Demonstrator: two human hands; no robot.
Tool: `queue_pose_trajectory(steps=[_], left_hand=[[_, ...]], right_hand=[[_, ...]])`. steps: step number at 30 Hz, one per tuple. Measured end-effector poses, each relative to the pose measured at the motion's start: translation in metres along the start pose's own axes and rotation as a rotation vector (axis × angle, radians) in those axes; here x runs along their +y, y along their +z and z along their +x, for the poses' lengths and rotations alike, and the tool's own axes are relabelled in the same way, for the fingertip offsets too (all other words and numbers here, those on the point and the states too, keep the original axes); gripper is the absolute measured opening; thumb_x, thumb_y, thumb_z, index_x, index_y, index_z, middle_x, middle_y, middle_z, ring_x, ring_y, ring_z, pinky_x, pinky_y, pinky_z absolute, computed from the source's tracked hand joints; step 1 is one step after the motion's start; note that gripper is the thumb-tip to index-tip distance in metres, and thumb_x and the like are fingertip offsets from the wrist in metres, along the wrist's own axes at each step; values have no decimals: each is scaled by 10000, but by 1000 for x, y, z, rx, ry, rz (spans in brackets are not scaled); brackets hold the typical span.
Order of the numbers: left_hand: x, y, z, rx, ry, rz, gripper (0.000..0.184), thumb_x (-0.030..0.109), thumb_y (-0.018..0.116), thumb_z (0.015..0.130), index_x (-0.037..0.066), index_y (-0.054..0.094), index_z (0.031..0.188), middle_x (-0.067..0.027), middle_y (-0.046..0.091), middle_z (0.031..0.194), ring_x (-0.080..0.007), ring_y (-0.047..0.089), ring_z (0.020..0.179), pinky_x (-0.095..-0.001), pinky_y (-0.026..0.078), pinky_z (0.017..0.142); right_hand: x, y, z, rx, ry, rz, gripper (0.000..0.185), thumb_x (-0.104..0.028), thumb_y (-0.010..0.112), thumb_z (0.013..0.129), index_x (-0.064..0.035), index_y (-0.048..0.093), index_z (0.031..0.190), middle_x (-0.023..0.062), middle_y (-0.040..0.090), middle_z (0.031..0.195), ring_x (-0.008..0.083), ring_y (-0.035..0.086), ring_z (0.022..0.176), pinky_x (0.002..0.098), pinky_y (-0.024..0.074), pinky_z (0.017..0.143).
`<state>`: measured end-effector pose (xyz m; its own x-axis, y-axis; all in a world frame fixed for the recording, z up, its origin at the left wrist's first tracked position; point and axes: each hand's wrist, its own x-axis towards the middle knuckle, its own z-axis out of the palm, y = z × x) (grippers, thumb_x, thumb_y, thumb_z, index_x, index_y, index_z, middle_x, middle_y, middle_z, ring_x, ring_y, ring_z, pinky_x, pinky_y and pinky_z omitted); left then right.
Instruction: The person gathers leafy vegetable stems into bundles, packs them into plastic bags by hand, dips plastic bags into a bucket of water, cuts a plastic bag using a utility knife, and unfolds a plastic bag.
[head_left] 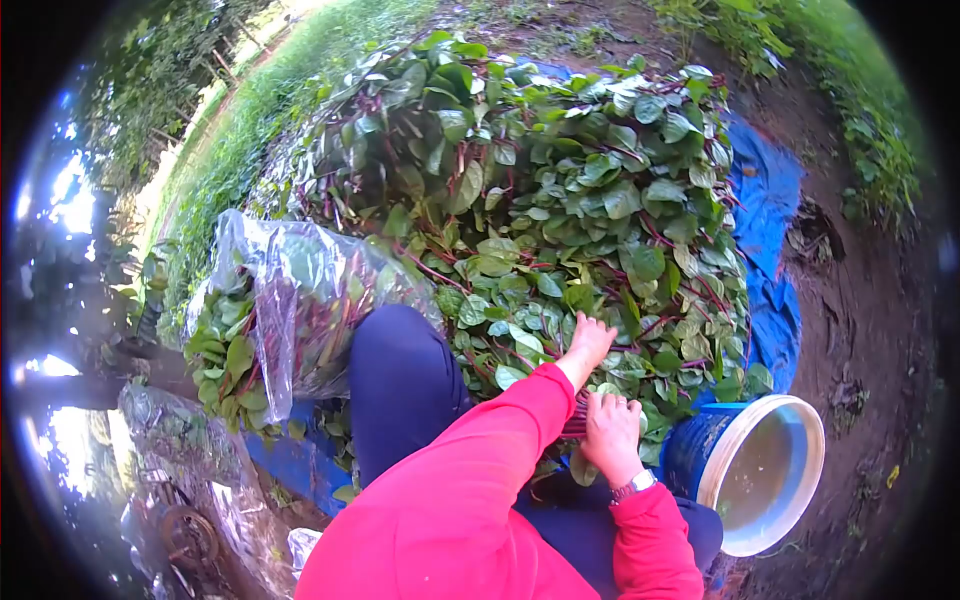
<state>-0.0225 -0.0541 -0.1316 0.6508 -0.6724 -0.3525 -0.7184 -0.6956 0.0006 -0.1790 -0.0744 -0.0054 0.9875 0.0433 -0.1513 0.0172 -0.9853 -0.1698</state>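
Note:
A big heap of red-stemmed leafy greens (620,200), which look like Malabar spinach, spreads in front of me. My left hand (590,341) reaches over the near side of the heap, fingers apart among the leaves, with no stem visibly gripped. Just below it, my right hand (612,436), with a watch on the wrist, is closed around a bunch of red stems (574,418). The bunch's stem ends point down toward my lap, and part of it is hidden behind my left forearm and right fingers.
A clear plastic bag (285,290) packed with the same greens lies left of my knee. At right, a blue bucket (690,450) with a white rim holds murky water. Blue tarpaulin (765,250) lies under the heap, bordered by muddy ground (850,320) and grass.

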Motion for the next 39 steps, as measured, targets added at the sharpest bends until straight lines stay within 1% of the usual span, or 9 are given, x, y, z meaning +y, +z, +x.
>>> queue_pose_trajectory(steps=[7, 12, 15, 18, 21, 27, 30, 35, 39], left_hand=[[6, 0, -13, -42, 219, -4, 212, 176, 442, 830, 129, 599, 964, -73, 648, 919, -241, 608, 905, -553, 302, 902], [-28, -34, 3, 133, -45, -355, 254, 177, 424, 771, 124, 623, 919, -143, 621, 948, -325, 606, 857, -463, 469, 748], [-72, -59, 26, 192, 223, -853, 293, 192, 459, 785, 72, 619, 1000, -159, 640, 832, -335, 607, 796, -392, 470, 735], [-87, -124, 6, 109, 242, -1302, 292, 162, 452, 853, 59, 560, 1104, -54, 581, 1067, -159, 524, 971, -294, 393, 852], [-93, -175, -4, -38, 160, -1650, 281, 106, 452, 832, 79, 548, 1094, 2, 540, 1038, -86, 482, 931, -252, 379, 814], [-100, -197, -8, -39, 380, -1116, 337, 59, 437, 845, 47, 527, 1170, -39, 569, 1055, -151, 518, 961, -268, 385, 873], [-97, -163, -4, 72, 514, -584, 363, 52, 428, 777, 173, 632, 1053, -123, 623, 925, -226, 596, 830, -312, 457, 746], [-61, -103, -36, -721, 535, -519, 407, 77, 511, 760, 228, 593, 1129, -85, 653, 937, -161, 580, 834, -305, 451, 767], [-51, -108, -38, -915, 456, -463, 402, 94, 511, 764, 219, 589, 1138, -81, 646, 962, -164, 571, 838, -299, 436, 787]], right_hand=[[-4, -5, -3, -7, -23, -4, 467, -180, 681, 561, -74, 489, 973, 103, 549, 864, 246, 537, 861, 423, 350, 764], [0, -3, -1, 123, 23, 48, 334, -103, 608, 603, -54, 487, 910, 108, 535, 802, 252, 539, 815, 406, 354, 749], [1, -3, -2, 110, 35, 44, 342, -110, 613, 605, -54, 492, 919, 103, 534, 801, 251, 539, 820, 406, 352, 760], [1, 3, -2, 125, 51, 43, 372, -128, 623, 607, -50, 496, 947, 93, 531, 809, 246, 537, 826, 410, 351, 771], [0, 3, -3, 142, 45, 25, 391, -136, 628, 606, -48, 498, 964, 90, 525, 816, 242, 535, 828, 415, 351, 782], [1, -4, -2, 131, 40, 33, 385, -137, 622, 614, -47, 505, 969, 91, 520, 824, 244, 533, 836, 433, 352, 805], [1, -4, -2, 156, 30, 29, 372, -128, 606, 628, -44, 508, 978, 96, 526, 839, 248, 533, 848, 444, 352, 817], [3, -3, 0, 156, 30, 12, 372, -121, 582, 650, -37, 510, 1006, 126, 535, 907, 264, 519, 933, 459, 343, 849], [5, -4, 0, 350, -47, -33, 366, -134, 585, 646, -38, 507, 991, 171, 519, 997, 286, 455, 1056, 470, 335, 872]])
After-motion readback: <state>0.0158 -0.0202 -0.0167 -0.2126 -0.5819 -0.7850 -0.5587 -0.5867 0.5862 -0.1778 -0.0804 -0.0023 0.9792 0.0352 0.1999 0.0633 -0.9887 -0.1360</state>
